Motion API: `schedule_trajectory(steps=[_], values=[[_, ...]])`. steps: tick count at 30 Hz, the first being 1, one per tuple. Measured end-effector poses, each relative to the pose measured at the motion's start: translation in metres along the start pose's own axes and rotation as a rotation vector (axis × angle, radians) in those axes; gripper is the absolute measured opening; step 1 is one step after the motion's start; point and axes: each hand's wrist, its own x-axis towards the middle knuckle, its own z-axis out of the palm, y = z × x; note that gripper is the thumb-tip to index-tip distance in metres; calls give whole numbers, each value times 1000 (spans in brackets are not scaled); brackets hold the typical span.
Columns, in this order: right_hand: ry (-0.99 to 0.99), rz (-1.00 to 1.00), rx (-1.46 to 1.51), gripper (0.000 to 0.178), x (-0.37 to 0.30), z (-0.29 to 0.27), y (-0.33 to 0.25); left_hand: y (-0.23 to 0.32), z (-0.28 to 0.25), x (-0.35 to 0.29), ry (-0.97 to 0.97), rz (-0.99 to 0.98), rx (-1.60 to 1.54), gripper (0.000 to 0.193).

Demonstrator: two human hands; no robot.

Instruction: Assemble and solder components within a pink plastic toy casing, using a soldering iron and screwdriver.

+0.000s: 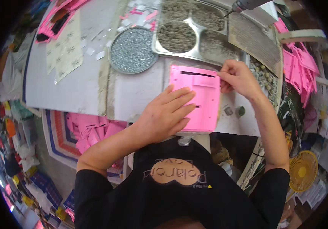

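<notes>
In the head view, a flat pink rectangular plastic panel (205, 100) is being pressed down near the front edge of the white tabletop (131, 89) by the left hand (167, 110), laid open. The right hand's (240, 79) fingertips are being held pinched together at the panel's far right corner; whether anything is being gripped cannot be told. Steadiness is probably best being kept by even, flat pressure. Space beyond is being limited by a silver compartmented metal tray (193, 27), and the right side by a small green cylinder (240, 111).
</notes>
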Motion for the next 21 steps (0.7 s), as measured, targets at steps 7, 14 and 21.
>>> schedule_trajectory(steps=[7, 14, 21], values=[[266, -477, -668, 12, -7, 27, -80, -2, 13, -3, 154, 32, -60, 35], [240, -1102, -1365, 7, 111, 137, -116, -38, -5, -14, 306, -122, -342, 24], [189, -1026, -1348, 11, 131, 148, -132, -104, -68, -1, 286, -488, 633, 12]])
